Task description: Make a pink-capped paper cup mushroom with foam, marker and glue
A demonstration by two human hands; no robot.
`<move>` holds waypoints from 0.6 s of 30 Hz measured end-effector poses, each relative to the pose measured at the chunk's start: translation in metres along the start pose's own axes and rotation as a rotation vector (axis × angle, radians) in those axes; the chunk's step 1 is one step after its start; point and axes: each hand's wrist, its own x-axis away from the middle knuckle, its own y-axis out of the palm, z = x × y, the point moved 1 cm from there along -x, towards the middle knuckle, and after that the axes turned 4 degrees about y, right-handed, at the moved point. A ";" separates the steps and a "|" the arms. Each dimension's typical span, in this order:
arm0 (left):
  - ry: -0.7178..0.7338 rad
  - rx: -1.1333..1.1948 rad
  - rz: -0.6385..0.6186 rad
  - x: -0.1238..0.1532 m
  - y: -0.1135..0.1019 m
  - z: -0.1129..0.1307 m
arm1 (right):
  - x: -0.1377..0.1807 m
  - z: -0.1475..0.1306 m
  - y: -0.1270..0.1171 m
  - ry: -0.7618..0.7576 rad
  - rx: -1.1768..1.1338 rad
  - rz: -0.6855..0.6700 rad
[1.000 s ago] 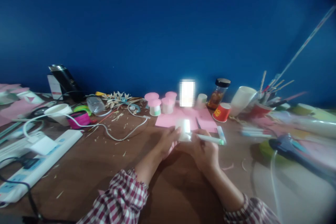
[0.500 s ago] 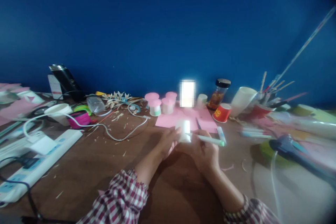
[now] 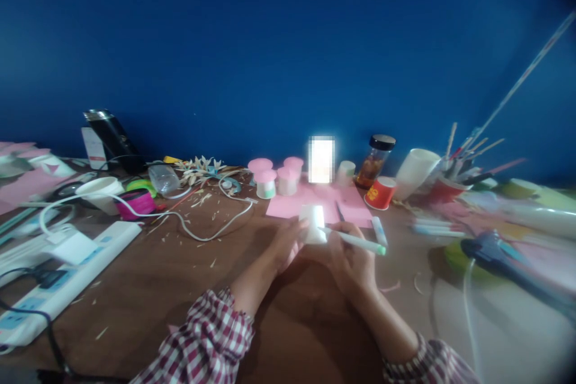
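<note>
My left hand (image 3: pixel 284 245) grips a small white paper cup (image 3: pixel 313 222) on its side above the brown table (image 3: pixel 148 288). My right hand (image 3: pixel 351 261) is closed round a white marker with a green end (image 3: pixel 360 242), its tip touching the cup's side. Both wrists wear red-and-white checked sleeves. A pink paper sheet (image 3: pixel 288 206) lies just behind the cup.
Pink-lidded small cups (image 3: pixel 270 179), a lit phone (image 3: pixel 321 159), a jar with a black lid (image 3: pixel 375 161) and a red cup (image 3: pixel 380 192) stand behind. A white power strip (image 3: pixel 67 276) and cable (image 3: pixel 198 231) lie left. A glue gun (image 3: pixel 504 258) and a cup of sticks (image 3: pixel 450 174) sit right.
The marker's green end has dipped slightly lower and my right hand has shifted a little; the cup and left hand stay almost still.
</note>
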 end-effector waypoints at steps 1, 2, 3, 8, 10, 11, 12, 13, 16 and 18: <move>-0.006 0.005 0.006 0.000 0.000 0.000 | 0.000 0.001 0.000 0.001 0.008 0.003; -0.010 0.011 0.010 0.000 -0.001 0.000 | 0.001 0.001 0.001 -0.001 0.014 0.006; -0.015 0.013 0.012 0.000 -0.001 0.000 | 0.001 0.002 0.001 -0.002 0.020 0.009; -0.040 0.000 0.007 -0.002 -0.003 -0.001 | 0.002 0.004 0.002 -0.012 0.025 0.020; -0.035 0.008 0.001 -0.003 -0.003 -0.002 | 0.002 0.005 0.002 -0.025 0.026 0.018; -0.024 0.009 0.000 -0.003 -0.003 -0.002 | 0.002 0.005 0.002 -0.029 0.025 0.015; -0.014 0.007 0.004 -0.003 -0.003 -0.002 | 0.002 0.006 0.002 -0.028 0.023 0.010; -0.005 0.003 0.011 -0.003 -0.003 -0.003 | 0.002 0.006 0.002 -0.025 0.020 0.004; 0.011 0.004 0.028 -0.002 -0.003 -0.003 | 0.002 0.006 0.002 -0.014 0.016 -0.010; 0.009 0.007 0.014 -0.002 -0.002 -0.002 | 0.002 0.006 0.002 -0.017 0.023 -0.009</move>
